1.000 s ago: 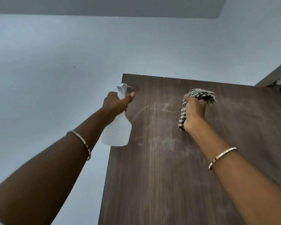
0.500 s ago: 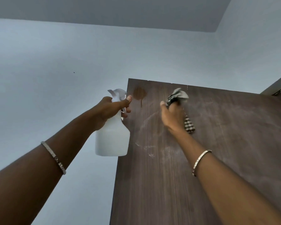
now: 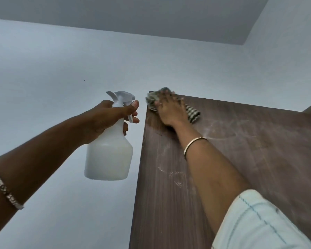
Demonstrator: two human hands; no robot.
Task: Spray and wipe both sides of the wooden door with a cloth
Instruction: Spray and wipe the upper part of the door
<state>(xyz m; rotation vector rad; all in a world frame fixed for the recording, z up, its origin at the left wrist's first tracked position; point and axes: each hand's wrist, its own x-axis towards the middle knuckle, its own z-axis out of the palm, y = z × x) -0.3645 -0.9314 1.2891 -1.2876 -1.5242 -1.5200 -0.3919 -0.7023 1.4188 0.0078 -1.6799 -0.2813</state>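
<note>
Your left hand (image 3: 108, 119) clamped the bottle (image 3: 108, 155) neck; right hand (image 3: 171, 110), fingers flat, pressed cloth (image 3: 193, 114) on door (image 3: 241, 159) corner. Risk: cloth bunched past your fingertips could slip over the edge.

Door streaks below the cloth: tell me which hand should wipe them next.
Right. The right hand presses the checked cloth on the door at its top corner, above the whitish streaks. The left hand grips the spray bottle, held off the door's edge.
</note>
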